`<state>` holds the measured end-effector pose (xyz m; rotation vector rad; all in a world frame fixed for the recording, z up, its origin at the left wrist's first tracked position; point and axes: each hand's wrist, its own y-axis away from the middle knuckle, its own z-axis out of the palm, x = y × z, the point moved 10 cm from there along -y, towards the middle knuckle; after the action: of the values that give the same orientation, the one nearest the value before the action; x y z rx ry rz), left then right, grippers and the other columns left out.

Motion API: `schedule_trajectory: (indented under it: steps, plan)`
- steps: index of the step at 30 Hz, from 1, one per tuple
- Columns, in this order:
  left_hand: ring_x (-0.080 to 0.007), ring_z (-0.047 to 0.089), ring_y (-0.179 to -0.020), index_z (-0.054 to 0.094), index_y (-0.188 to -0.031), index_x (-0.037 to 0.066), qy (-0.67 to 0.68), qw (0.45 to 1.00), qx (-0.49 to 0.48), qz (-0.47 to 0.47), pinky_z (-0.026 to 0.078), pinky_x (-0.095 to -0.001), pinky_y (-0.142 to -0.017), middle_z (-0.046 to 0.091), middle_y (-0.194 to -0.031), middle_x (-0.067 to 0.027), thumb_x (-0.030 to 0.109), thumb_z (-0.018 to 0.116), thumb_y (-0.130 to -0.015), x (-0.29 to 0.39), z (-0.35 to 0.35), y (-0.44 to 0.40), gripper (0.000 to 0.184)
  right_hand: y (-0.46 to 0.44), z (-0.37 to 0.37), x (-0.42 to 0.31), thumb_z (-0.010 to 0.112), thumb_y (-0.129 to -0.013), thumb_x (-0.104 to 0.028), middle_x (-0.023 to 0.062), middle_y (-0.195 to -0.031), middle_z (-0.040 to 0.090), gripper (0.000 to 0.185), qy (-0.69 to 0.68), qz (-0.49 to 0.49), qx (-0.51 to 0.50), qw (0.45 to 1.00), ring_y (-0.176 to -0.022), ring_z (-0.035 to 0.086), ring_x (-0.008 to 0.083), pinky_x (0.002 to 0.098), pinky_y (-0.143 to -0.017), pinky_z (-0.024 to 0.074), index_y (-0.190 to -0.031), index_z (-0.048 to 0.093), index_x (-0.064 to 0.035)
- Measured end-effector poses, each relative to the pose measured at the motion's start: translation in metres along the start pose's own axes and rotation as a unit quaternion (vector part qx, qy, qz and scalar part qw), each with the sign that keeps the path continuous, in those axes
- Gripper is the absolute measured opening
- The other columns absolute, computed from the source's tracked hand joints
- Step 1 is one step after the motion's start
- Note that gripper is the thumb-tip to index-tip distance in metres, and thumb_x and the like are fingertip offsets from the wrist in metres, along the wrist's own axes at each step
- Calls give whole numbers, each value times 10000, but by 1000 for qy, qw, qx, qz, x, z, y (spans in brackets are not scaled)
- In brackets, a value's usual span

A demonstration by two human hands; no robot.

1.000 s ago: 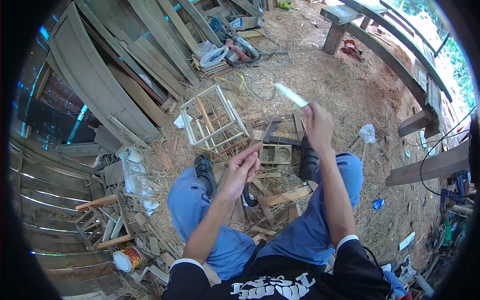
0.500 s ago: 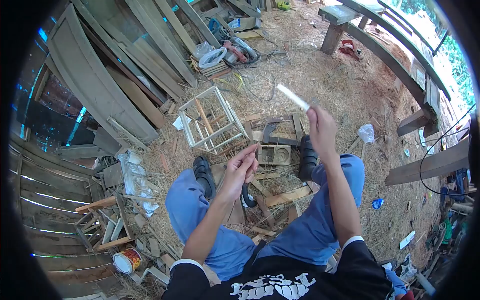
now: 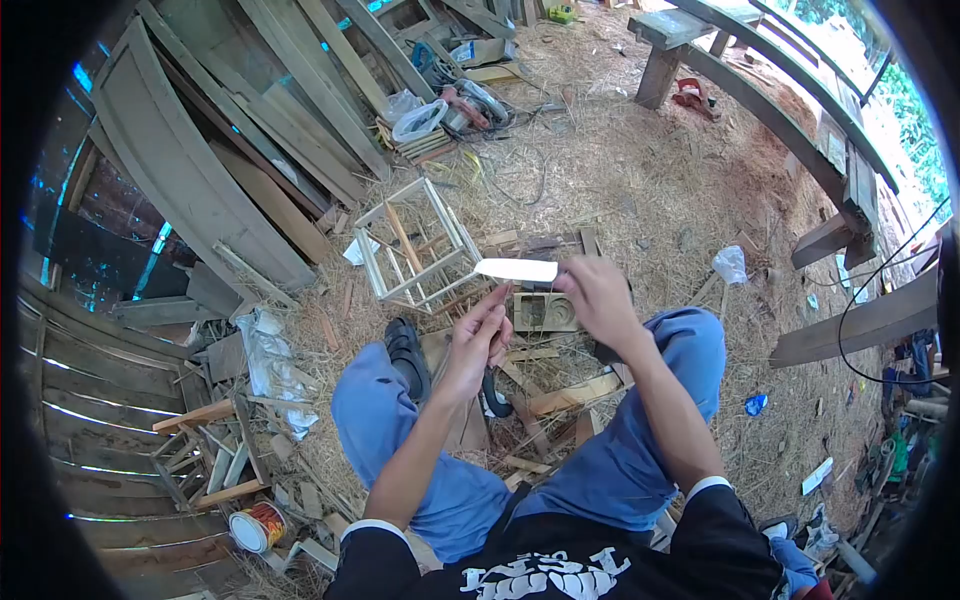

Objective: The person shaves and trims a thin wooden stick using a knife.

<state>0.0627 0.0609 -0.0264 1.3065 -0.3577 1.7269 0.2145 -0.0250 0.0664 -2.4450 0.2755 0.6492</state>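
Observation:
My right hand (image 3: 600,303) is closed round the handle end of a knife (image 3: 516,270), whose broad pale blade points left. Just below the blade tip, my left hand (image 3: 478,338) pinches something small and thin, too small to name. The blade lies very near the left fingertips; whether they touch I cannot tell. Beyond the left hand stands a small wooden frame (image 3: 418,258) of thin slats. A wooden block with round hollows (image 3: 545,312) lies on the ground between my feet, partly behind my right hand.
Boards and a panel (image 3: 190,165) lean at the left. A paint can (image 3: 257,527) sits at the lower left, near a small wooden stool (image 3: 225,450). Power tools (image 3: 470,105) lie at the top. A long wooden bench (image 3: 760,95) stands at the upper right. Wood scraps surround my feet.
My right hand has come down and left with the knife, and the blade has turned from pointing up-left to nearly level above my left hand. The left hand has barely moved.

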Motion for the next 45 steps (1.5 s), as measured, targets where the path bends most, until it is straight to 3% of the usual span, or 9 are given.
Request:
schedule_trajectory:
  steps: [6, 14, 21, 24, 27, 30, 36, 42, 45]
  plan:
    - [-16, 287, -534, 457, -1487, 132, 24, 999, -41, -17, 237, -187, -461, 482, -760, 25, 183, 470, -1062, -3, 8, 8, 428, 14, 37, -35, 597, -950, -264, 126, -858, 605, 213, -108, -67, -77, 989, -845, 596, 320, 420, -772, 446, -1001, 588, -58]
    - [-18, 261, -533, 366, -1536, 190, 89, 989, -78, -85, 214, -180, -448, 335, -733, 58, 210, 462, -1056, -8, 14, 16, 490, 7, 29, -44, 615, -919, -356, 64, -881, 585, 288, -22, -152, -81, 985, -857, 583, 262, 396, -761, 436, -1010, 579, -85]
    - [-22, 252, -522, 344, -1545, 187, 91, 987, -87, -101, 215, -179, -447, 322, -716, 59, 229, 466, -1058, -3, 18, 19, 504, 4, 24, -46, 655, -873, -367, 45, -870, 576, 296, -4, -165, -69, 984, -849, 568, 249, 382, -753, 428, -980, 587, -100]
    - [-24, 254, -523, 376, -1530, 174, 82, 988, -88, -99, 215, -181, -443, 322, -708, 54, 221, 467, -1061, 1, 19, 21, 480, 0, 22, -36, 650, -893, -323, 84, -865, 600, 271, -11, -144, -54, 988, -851, 583, 288, 407, -752, 436, -972, 596, -69]
    - [-26, 257, -528, 409, -1512, 162, 66, 988, -120, -74, 210, -183, -441, 338, -704, 45, 207, 464, -1065, 6, 27, 31, 452, -11, -22, 34, 611, -942, -246, 142, -861, 619, 214, 20, 82, 98, 992, -845, 597, 343, 442, -745, 445, -981, 602, -35]
    - [-30, 263, -534, 404, -1515, 158, 65, 985, -151, -58, 208, -183, -443, 370, -706, 33, 197, 452, -1072, -4, 38, 33, 448, -13, -44, 77, 559, -971, -190, 185, -863, 621, 182, 37, 171, 140, 975, -835, 602, 387, 468, -734, 451, -1008, 602, -18]
    - [-25, 291, -536, 395, -1519, 160, 54, 998, -33, -15, 227, -194, -446, 377, -712, 45, 196, 450, -1073, 6, 4, 15, 450, 1, -17, 36, 597, -957, -233, 163, -857, 620, 212, -26, 139, 72, 987, -816, 599, 371, 459, -728, 458, -1011, 612, -28]
    - [-33, 269, -536, 387, -1528, 201, 123, 991, -35, -42, 213, -193, -446, 348, -724, 55, 165, 460, -1061, 11, -1, 9, 475, -3, 28, -32, 645, -914, -266, 130, -842, 606, 228, -83, -70, -58, 992, -821, 593, 328, 427, -751, 443, -972, 593, -51]
    - [-33, 256, -531, 387, -1530, 209, 145, 986, -26, -75, 187, -196, -441, 323, -724, 56, 134, 456, -1047, 4, 2, 8, 493, -3, 37, -48, 646, -911, -288, 116, -846, 592, 250, -80, -96, -87, 988, -826, 586, 314, 414, -755, 431, -984, 574, -60]
